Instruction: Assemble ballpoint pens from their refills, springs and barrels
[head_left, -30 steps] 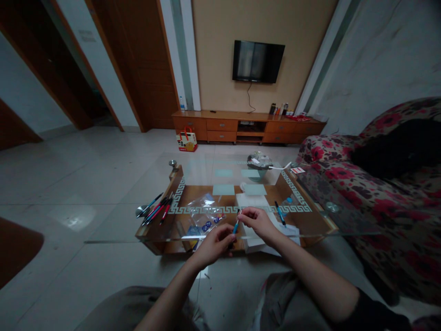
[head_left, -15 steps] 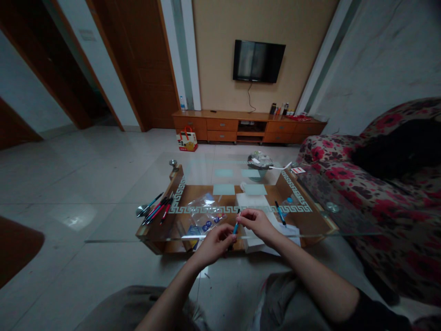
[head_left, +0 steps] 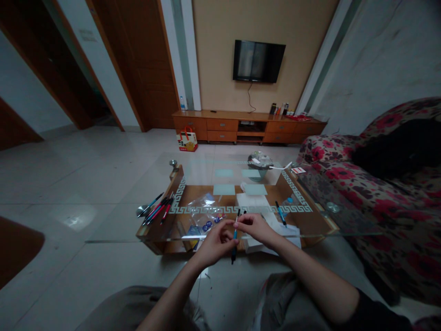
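Note:
My left hand (head_left: 214, 242) and my right hand (head_left: 255, 227) meet at the near edge of a glass coffee table (head_left: 120, 225). Together they hold a blue and black pen (head_left: 234, 239), nearly upright. The left fingers pinch its middle, and the right fingertips pinch its upper end. Both hands are closed on it. A clear plastic bag (head_left: 206, 212) with small blue items lies just left of the hands. White paper (head_left: 253, 201) lies behind the right hand.
Several red and blue pens (head_left: 156, 210) lie at the table's left end. One blue pen (head_left: 280, 214) lies to the right. A bowl (head_left: 259, 162) stands at the far side. A floral sofa (head_left: 386, 184) runs along the right, with tiled floor to the left.
The pen has turned more upright and its lower end now hangs below the table edge. Both hands have shifted slightly toward me.

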